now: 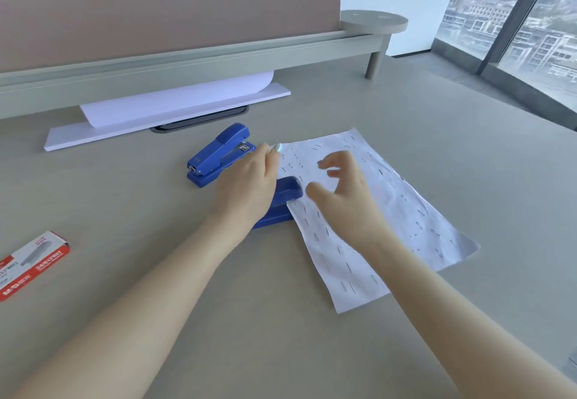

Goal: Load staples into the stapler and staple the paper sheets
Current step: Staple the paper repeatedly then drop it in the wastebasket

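The single view came from a head-worn camera, looking forward and down across a grey desk [218,320]. It sat close: both forearms entered from the bottom edge and the hands met at frame centre. The wide lens bent the divider [156,8] along the top and the window [515,23] at upper right. No second view shared the scene.
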Tool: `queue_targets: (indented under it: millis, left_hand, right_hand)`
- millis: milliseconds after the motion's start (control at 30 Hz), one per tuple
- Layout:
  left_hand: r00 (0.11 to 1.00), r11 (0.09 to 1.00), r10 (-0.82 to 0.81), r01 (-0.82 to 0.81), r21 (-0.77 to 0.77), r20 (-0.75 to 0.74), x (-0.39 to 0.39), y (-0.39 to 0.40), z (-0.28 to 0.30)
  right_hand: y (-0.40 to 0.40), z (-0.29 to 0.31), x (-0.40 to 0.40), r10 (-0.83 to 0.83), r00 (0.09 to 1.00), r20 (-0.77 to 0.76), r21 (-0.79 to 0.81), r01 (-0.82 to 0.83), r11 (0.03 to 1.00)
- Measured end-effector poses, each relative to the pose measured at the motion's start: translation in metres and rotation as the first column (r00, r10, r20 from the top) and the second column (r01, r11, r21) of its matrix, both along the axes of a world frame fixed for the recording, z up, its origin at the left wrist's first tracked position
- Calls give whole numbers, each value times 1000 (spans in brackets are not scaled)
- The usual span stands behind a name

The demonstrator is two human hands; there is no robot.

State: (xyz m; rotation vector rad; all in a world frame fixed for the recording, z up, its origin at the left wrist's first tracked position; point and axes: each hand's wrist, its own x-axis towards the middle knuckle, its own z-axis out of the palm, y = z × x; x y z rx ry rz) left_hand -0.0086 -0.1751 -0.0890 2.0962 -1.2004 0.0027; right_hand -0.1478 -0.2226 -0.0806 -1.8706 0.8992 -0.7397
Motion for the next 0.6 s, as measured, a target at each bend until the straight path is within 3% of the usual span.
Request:
queue_targets:
  millis: [100,233,467,600]
  left_hand:
    - [973,991,-37,65,-114,228,-4,7,-5]
    - [882,994,-99,111,1,461,-1,27,-22]
    - [882,998,-45,63,-22,470,21,31,-28]
    - [895,997,-18,49,-60,446,22,33,-25]
  right_hand:
    - [14,-21,0,94,973,-209,-32,-103,994]
    - [11,-36,5,-6,930,-368,-204,-74,976]
    - [5,-31,-8,-141,928,-346,-301,32,953]
    - [0,-22,-26,-143,985,-101,-17,142,990]
